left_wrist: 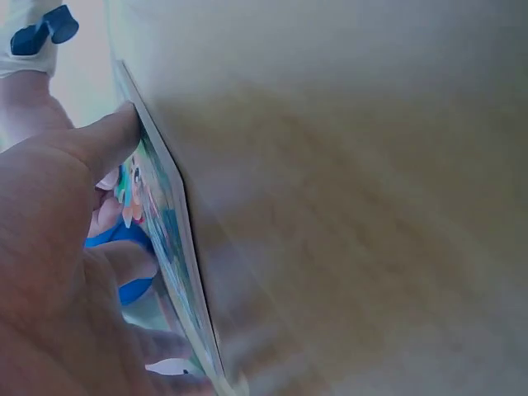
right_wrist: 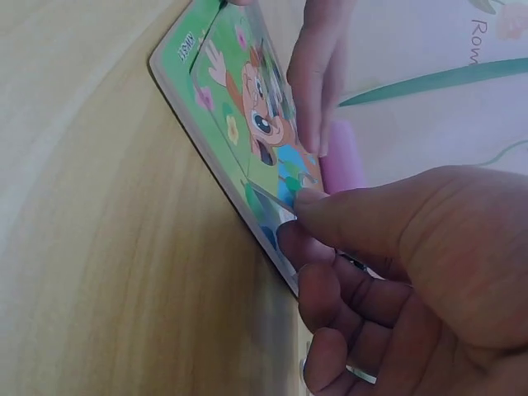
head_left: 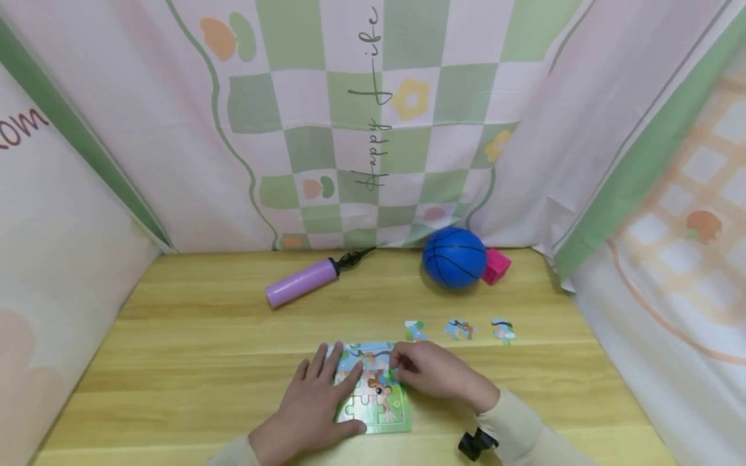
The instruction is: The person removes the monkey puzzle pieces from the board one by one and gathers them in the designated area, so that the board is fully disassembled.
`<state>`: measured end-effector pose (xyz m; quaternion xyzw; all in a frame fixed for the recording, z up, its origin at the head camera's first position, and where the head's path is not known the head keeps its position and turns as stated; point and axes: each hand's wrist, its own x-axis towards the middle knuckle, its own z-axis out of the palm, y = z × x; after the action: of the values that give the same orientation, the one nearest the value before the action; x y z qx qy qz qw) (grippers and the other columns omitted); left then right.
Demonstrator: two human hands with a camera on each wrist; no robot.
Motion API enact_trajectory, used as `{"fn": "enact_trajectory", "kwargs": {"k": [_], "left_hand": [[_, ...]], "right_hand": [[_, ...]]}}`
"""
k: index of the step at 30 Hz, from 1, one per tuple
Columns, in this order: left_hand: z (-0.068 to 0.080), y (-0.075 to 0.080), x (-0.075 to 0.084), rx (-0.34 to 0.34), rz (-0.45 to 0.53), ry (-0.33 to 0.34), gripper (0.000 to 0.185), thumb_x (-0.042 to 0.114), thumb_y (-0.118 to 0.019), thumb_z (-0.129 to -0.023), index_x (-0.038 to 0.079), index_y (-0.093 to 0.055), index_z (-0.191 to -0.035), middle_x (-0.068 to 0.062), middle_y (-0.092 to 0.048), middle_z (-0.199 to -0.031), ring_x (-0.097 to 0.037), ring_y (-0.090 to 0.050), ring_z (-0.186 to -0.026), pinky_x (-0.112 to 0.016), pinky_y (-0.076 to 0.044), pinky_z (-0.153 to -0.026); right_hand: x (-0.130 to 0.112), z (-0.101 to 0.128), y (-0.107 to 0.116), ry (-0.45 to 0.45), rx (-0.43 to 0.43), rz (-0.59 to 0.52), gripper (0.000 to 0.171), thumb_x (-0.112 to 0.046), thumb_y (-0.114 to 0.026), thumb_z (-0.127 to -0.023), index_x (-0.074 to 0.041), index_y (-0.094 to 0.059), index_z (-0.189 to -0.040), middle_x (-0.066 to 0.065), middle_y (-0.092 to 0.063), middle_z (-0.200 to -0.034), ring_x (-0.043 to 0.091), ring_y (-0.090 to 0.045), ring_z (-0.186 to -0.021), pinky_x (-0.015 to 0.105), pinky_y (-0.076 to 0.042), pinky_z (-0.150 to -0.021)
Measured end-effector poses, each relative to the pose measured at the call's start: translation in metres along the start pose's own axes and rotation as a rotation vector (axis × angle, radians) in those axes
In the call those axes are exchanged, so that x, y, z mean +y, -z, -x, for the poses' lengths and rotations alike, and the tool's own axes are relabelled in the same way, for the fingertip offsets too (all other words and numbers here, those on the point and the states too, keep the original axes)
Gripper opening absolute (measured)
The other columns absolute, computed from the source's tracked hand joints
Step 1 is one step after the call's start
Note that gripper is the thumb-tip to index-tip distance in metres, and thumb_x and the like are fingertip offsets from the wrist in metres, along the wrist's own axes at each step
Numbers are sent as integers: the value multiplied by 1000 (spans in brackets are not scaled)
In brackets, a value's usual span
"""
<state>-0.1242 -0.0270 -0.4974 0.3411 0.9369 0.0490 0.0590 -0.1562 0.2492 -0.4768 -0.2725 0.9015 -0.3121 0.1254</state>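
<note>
A jigsaw puzzle board [head_left: 399, 428] with a green border and a cartoon animal picture lies flat on the table in the head view. My left hand [head_left: 309, 398] rests spread over its left side, fingers extended and thumb on the near border. At the right side of the board, my right hand [head_left: 434, 370] pinches a puzzle piece [right_wrist: 290, 175] with blue and green on it, between thumb and index finger. That piece lies against the picture; the fingertips partly cover it. The other right fingers are curled.
Three loose puzzle pieces, left [head_left: 415, 330], middle [head_left: 459, 329] and right [head_left: 503, 330], lie beyond my right hand. Farther back are a purple hand pump [head_left: 303, 283], a blue ball [head_left: 454, 257] and a pink block [head_left: 497, 266]. Patterned curtains [head_left: 326, 129] enclose the table.
</note>
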Motion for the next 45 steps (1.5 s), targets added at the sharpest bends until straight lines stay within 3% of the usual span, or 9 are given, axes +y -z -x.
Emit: {"fn": "enact_trajectory", "kwargs": {"k": [9,15,20,27,32,39,45], "left_hand": [[-2,-1,-4,-20,-30,-5,87,87,-37,-85,36,-39,-157,-22,-21,-163,-52,-20,-145,-67,-30,-108],[-2,0,-3,-24,-23,-14,87,86,-37,-86,36,-39,-157,-22,-21,-163,-51,-20,-146,-67,-30,-108],[0,0,-4,-31,-22,-5,87,86,-38,-86,36,-39,-157,-23,-21,-163,-51,-20,-146,-67,-30,-109],[-2,-1,-5,-30,-33,-6,88,87,-34,-85,37,-37,-157,-22,-20,-164,-50,-19,-146,-67,-30,-109],[-4,-3,-5,-33,-39,-7,89,88,-34,-85,37,-36,-158,-22,-20,-164,-50,-19,-147,-66,-30,-109],[-4,-3,-5,-35,-36,-6,89,88,-35,-85,37,-35,-158,-21,-20,-164,-49,-18,-147,-66,-29,-109],[-3,-3,-5,-36,-47,-3,89,88,-34,-85,37,-36,-158,-21,-20,-164,-49,-18,-147,-66,-29,-110]], "right_hand": [[2,9,8,-34,53,-164,6,-15,-68,-98,-19,-68,-103,-11,-64,-90,9,-60,-81,30,-54,-71],[27,38,42,-63,138,-226,6,-16,-69,-98,-14,-68,-104,-4,-66,-92,16,-60,-81,29,-53,-68],[57,68,70,-116,148,-253,8,-14,-68,-99,-9,-66,-104,3,-66,-95,18,-60,-85,28,-52,-70],[106,116,93,-210,94,-225,9,-9,-67,-98,-2,-65,-103,5,-64,-93,12,-60,-85,27,-52,-73],[123,138,95,-273,98,-239,10,-6,-65,-98,2,-66,-104,7,-64,-93,10,-59,-82,25,-51,-71],[129,142,95,-311,140,-149,6,-4,-65,-97,-1,-66,-103,5,-64,-90,9,-57,-80,26,-50,-70],[113,131,96,-357,175,35,8,-14,-68,-98,-8,-70,-104,-1,-67,-95,17,-61,-88,37,-53,-78]]}}
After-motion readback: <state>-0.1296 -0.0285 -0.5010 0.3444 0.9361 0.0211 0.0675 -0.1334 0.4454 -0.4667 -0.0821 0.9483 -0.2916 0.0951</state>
